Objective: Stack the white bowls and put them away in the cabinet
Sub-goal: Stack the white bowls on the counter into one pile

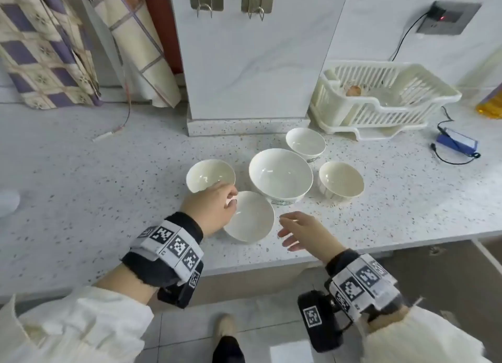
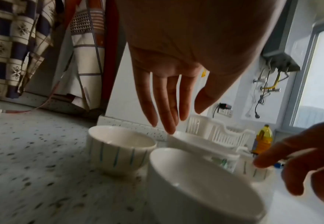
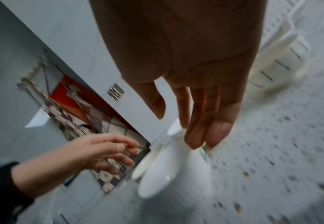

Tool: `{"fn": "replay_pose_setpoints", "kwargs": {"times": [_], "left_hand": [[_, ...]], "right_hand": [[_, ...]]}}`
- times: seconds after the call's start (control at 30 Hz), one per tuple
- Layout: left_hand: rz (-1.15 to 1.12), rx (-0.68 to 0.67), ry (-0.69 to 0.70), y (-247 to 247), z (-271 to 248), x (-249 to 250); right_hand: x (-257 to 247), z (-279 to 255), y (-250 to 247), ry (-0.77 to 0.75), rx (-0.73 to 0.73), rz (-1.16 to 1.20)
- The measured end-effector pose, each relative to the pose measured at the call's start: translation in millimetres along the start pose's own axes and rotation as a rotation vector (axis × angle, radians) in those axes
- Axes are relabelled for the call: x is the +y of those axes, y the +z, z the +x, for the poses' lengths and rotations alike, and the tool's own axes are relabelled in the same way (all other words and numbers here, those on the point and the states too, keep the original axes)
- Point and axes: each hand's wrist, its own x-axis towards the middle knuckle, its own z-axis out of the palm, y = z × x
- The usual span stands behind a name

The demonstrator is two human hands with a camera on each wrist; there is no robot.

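Bowls sit unstacked on the worktop (image 1: 81,172); the nearest bowl (image 1: 251,221) lies between both hands, left hand (image 1: 210,209) seemingly over its rim, right hand (image 1: 301,231) just beside, both loose-fingered, holding nothing. Beyond sits the big bowl (image 1: 281,176).

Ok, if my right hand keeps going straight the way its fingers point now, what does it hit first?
Most likely the near white bowl. The right hand, open and above the counter, points left toward that bowl's right rim. Depth is unclear, so it might pass just over the rim.
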Motion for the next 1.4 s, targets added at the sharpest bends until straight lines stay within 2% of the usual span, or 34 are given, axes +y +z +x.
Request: {"fn": "replay_pose_setpoints", "kwargs": {"times": [0.1,0.17,0.3,0.53,0.73,0.83,0.9,1.1,1.4], "left_hand": [[0.089,-0.069,-0.037,11,11,-16],[0.091,-0.080,-0.031,17,16,-23],[0.130,-0.087,-0.002,20,27,-26],[0.141,-0.115,0.057,5,38,-22],[-0.059,0.054,0.146,-23,71,1],[-0.127,0.054,0.184,-22,93,10],[-0.133,0.021,0.165,-14,108,11],[-0.062,-0.242,0.104,10,136,8],[0.010,-0.335,0.069,24,154,1]], "right_hand": [[12,22,21,0.096,-0.016,-0.008],[17,30,33,0.117,-0.058,-0.024],[16,43,38,0.124,-0.046,-0.058],[-11,25,18,-0.039,-0.020,-0.226],[-45,34,-20,-0.061,0.159,-0.166],[-54,51,-35,-0.013,0.248,-0.139],[-56,64,-42,0.022,0.289,-0.149],[-51,92,-47,0.127,0.304,-0.208],[-43,116,-45,0.242,0.180,-0.360]]}}
